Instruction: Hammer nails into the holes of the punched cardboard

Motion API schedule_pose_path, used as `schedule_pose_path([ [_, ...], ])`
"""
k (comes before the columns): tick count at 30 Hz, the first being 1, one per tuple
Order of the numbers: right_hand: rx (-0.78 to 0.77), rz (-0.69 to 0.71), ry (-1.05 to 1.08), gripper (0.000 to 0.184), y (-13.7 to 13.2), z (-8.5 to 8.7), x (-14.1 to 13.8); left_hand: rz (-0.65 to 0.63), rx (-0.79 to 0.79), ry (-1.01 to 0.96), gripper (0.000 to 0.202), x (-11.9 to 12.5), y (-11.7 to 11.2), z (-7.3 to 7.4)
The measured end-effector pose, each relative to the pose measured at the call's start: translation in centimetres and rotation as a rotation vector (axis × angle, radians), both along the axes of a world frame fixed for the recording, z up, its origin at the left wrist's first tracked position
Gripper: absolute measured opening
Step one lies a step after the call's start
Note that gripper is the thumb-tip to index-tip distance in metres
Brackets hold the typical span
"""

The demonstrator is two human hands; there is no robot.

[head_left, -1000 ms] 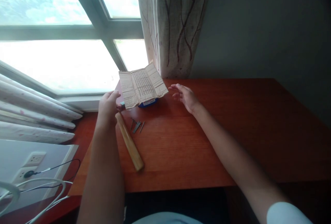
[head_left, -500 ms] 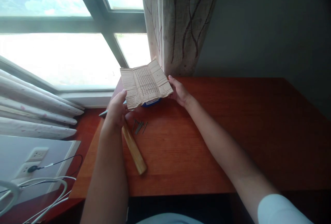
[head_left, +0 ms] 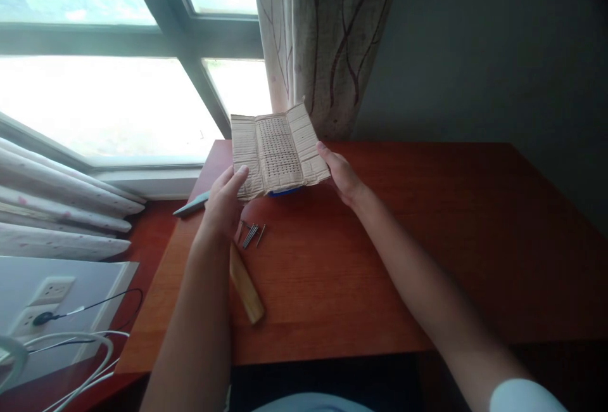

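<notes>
A creased piece of brown cardboard point(head_left: 278, 151) with rows of small holes is held up over the far left of the wooden table point(head_left: 427, 241). My left hand point(head_left: 224, 199) grips its lower left corner and my right hand point(head_left: 342, 176) grips its right edge. Under the cardboard a blue object point(head_left: 285, 191) peeks out. Several nails point(head_left: 251, 233) lie on the table just right of my left hand. A hammer with a wooden handle point(head_left: 246, 291) lies beneath my left forearm, and its metal head point(head_left: 190, 205) points left.
A window and a patterned curtain point(head_left: 327, 38) stand behind the table. A white fabric-covered item point(head_left: 61, 209) lies at the left. A wall outlet with a black plug point(head_left: 40, 317) and white cables point(head_left: 80, 361) sits at the lower left.
Both hands closed on the cardboard and lifted it, turning it more upright. My left hand moved right off the hammer's head.
</notes>
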State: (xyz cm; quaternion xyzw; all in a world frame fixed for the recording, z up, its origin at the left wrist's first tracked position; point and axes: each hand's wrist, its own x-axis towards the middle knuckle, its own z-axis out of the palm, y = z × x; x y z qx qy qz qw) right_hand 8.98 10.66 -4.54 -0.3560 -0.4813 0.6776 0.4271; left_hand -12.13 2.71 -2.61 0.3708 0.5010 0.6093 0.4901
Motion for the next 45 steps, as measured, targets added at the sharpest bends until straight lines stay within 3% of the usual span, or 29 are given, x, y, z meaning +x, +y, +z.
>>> schedule_pose_path([
  [5,0.078,-0.082,-0.066,0.052,-3.5,2.3,4.4,-0.157,-0.020,-0.047,0.041,3.0,-0.6,0.1],
  [9,0.085,-0.179,-0.189,0.049,-6.3,3.2,7.9,-0.266,-0.035,-0.082,0.043,5.5,-1.3,-0.1],
  [13,0.113,-0.276,-0.348,0.046,-8.6,3.4,11.3,-0.354,-0.066,-0.081,0.044,8.0,-2.3,0.0],
  [19,0.103,-0.353,-0.407,0.048,-11.0,2.5,14.9,-0.417,-0.104,-0.020,0.044,10.7,-4.1,0.1],
  [37,0.218,-0.417,-0.606,0.055,-11.6,-0.7,15.7,-0.346,-0.151,0.105,0.044,11.3,-4.4,-1.7],
  [45,0.252,-0.437,-0.673,0.054,-11.5,-0.6,15.9,-0.339,-0.134,0.171,0.043,11.4,-4.4,-1.9],
])
